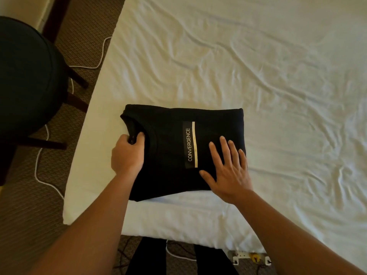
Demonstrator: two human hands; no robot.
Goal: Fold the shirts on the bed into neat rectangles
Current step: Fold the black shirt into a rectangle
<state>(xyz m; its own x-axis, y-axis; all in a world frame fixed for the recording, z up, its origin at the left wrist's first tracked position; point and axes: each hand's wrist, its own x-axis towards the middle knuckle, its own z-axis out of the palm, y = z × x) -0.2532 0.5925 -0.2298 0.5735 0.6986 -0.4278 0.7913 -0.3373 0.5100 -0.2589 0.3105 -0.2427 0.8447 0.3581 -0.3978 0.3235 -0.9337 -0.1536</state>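
Black shirt (172,147) looks soft, light and floppy; left hand (128,153) pinches its collar, right hand (228,167) presses flat, fingers spread; best lifted by its folded edges

Chair (25,86) cut by left edge; small print under shirt (168,147) logo unreadable.
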